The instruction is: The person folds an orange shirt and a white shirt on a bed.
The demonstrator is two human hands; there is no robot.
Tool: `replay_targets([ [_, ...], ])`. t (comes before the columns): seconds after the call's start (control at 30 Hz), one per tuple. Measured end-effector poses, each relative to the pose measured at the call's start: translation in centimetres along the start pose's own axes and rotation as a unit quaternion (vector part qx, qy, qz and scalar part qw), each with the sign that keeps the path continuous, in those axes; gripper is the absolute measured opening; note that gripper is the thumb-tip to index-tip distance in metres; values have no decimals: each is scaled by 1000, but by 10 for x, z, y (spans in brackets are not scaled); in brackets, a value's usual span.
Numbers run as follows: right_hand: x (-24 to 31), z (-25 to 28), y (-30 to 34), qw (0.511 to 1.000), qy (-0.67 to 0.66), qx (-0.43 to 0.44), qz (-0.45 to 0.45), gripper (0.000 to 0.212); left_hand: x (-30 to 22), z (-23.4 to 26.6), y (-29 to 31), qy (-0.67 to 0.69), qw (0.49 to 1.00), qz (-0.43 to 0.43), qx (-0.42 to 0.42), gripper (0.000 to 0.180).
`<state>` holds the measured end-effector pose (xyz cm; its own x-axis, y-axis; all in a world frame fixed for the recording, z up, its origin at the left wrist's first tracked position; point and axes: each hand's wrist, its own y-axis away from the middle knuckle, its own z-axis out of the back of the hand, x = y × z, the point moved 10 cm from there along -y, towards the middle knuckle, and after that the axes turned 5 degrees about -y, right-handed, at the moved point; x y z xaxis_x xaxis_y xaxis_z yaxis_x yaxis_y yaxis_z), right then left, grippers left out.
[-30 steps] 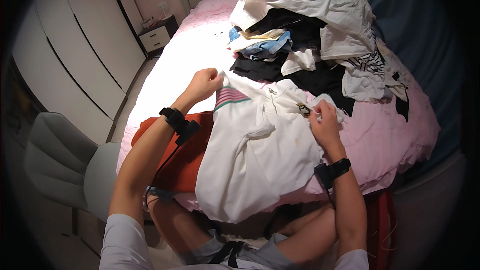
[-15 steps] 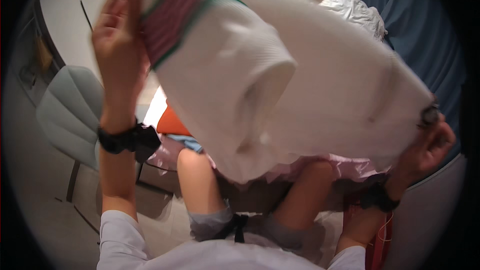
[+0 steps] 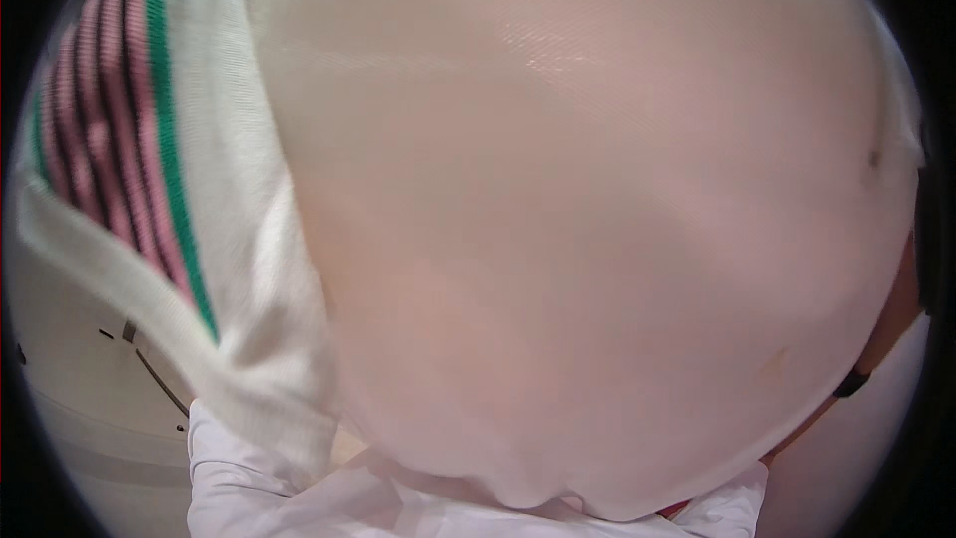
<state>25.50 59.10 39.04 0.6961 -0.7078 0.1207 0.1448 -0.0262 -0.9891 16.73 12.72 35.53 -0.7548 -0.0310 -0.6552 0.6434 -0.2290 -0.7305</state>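
A white knit top (image 3: pixel 597 239) is raised right in front of me and covers most of the view. Along its left side hangs a folded part with a pink-and-black striped band (image 3: pixel 115 130) edged in green. My left hand is hidden behind the cloth; only the white sleeve (image 3: pixel 224 468) of that arm shows. At the far right, a bit of my right hand (image 3: pixel 896 304) appears beyond a black wristband (image 3: pixel 851 384), against the edge of the top. Its fingers are out of sight.
Pale floor (image 3: pixel 80 379) with a thin dark curved line shows at the lower left. My own white shirt (image 3: pixel 398 508) fills the bottom edge. The raised cloth blocks nearly everything else.
The knit top has come up and much closer, now hiding the chair, the white bundle, the curtain and my legs. Both hands, earlier gripping its edges, have moved mostly out of sight.
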Motion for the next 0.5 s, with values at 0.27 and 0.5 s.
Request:
replay_targets([
  [0.27, -102, -157, 66, 980, -52, 176, -74, 17, 181, 48, 46, 18, 988, 147, -51, 27],
  [0.5, -74, -204, 240, 909, -91, 361, -188, 19, 319, 33, 112, 117, 944, 305, -44, 31],
])
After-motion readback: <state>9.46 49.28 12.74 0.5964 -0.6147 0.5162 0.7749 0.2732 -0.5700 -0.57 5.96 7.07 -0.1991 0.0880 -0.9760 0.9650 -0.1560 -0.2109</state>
